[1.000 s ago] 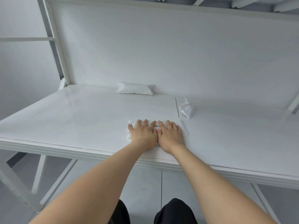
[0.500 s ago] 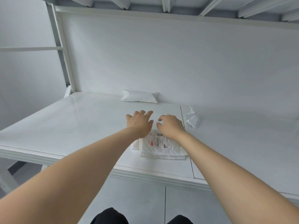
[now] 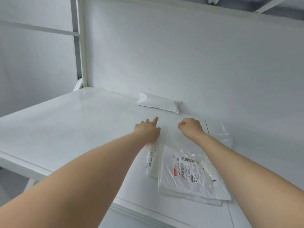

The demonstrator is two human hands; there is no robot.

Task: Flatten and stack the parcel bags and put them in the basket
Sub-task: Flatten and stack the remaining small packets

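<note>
Up front, the flattened parcel bags (image 3: 189, 175) lie stacked near the front edge of the table (image 3: 82, 129). Beyond them the left hand (image 3: 148, 131) has fingers straight and apart, the right hand (image 3: 190, 129) curled on nothing visible; a puffy bag (image 3: 158, 102) sits at the back edge

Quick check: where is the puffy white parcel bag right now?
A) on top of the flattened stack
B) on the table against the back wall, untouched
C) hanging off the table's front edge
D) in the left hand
B: the puffy white parcel bag lies on the table at the back wall, beyond the left hand and right hand, apart from the flattened stack.
</note>
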